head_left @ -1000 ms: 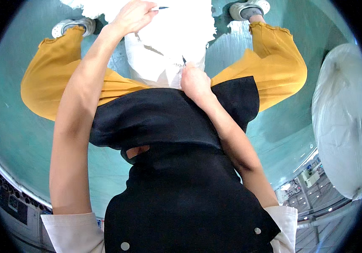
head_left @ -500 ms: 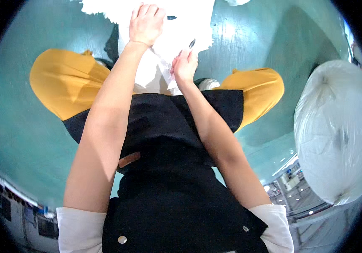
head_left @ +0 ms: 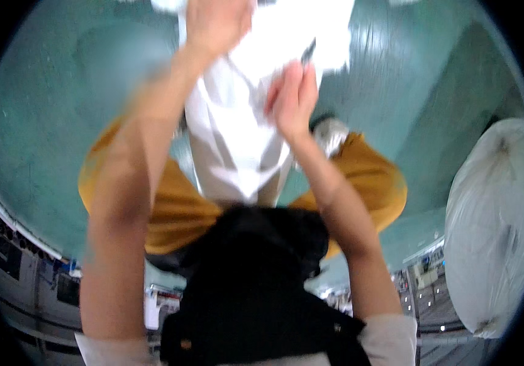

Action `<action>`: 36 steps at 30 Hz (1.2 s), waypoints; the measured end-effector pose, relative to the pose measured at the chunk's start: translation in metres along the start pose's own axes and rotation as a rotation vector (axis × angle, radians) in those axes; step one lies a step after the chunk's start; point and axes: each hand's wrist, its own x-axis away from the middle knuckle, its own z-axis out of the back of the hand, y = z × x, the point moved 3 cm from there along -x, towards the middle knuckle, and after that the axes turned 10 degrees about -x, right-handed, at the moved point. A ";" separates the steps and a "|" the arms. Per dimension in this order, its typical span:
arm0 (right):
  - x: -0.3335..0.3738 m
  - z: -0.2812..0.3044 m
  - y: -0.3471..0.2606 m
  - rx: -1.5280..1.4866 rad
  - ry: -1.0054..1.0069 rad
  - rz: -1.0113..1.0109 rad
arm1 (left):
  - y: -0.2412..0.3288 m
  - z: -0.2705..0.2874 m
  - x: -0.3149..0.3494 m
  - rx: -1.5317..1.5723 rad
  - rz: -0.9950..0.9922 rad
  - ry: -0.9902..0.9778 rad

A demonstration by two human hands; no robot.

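Note:
A white cloth-like sheet (head_left: 237,128) stretches from my lap away over the floor, its near part folded and creased. My left hand (head_left: 219,27) is over its far part, fingers curled in against the sheet and partly cut off by the top edge. Closer and to the right, my right hand (head_left: 295,100) is closed around a slim dark pointed tool (head_left: 309,51), whose tip sticks out beyond the fingers. The tool's exact kind is blurred. Both hands are apart.
My bent legs in mustard trousers (head_left: 176,226) flank the sheet, with a pale shoe (head_left: 330,137) by the right knee. The floor (head_left: 390,79) is green. A large plastic-wrapped white bundle (head_left: 488,232) stands at the far right.
The view has shifted, and more of the sheet's near part shows between my legs. My left hand sits higher in the picture; my right hand, with the dark tool, appears further right.

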 end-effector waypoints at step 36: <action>-0.104 0.010 -0.079 1.116 0.076 0.284 | 0.005 -0.019 -0.113 0.847 0.017 -0.379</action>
